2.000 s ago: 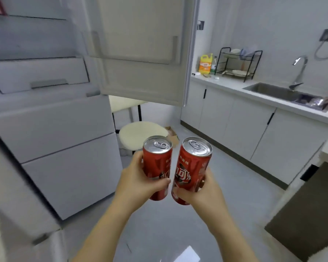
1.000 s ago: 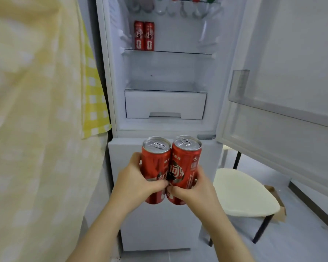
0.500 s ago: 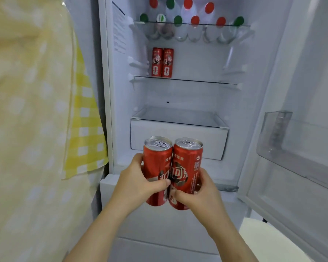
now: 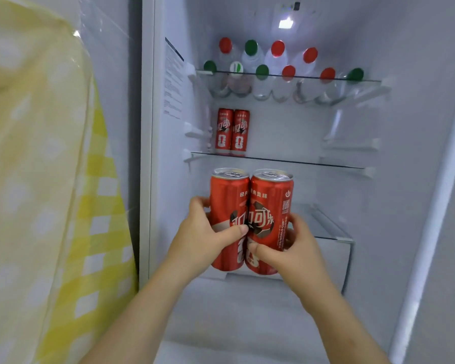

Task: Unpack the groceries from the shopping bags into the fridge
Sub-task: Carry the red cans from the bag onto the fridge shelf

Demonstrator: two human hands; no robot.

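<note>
1. Head view: a tall, slim red aluminium can with a silver pull-tab lid [image 4: 227, 203] and a second red can of the same kind [image 4: 272, 200] are held upright side by side, walls touching. They are in front of the open white fridge [image 4: 410, 132], just below its middle glass shelf [image 4: 300, 163].
2. The left grip [image 4: 202, 240] is clenched round the first can: the thumb lies across its front near the seam between the cans, and the fingers curl round its left side.
3. The right grip [image 4: 298, 249] grasps the second can lower down, with the thumb on its lower front and the fingers wrapped round its right side.
4. Both cans are smooth and glossy, with white lettering and a dark ball emblem; the second also shows a small square code.
5. Two more red cans [image 4: 232, 132] stand upright and touching at the left end of the middle glass shelf.
6. On the upper glass shelf [image 4: 315, 78] is a stack of clear plastic bottles [image 4: 277, 61], their round red and green caps facing outward.
7. A white plastic drawer [image 4: 334, 258] sits lower right, behind the right grip, and a lamp [image 4: 286, 23] glows at the top.
8. A blurred yellow-and-white checked cloth [image 4: 63, 206] fills the left side.
</note>
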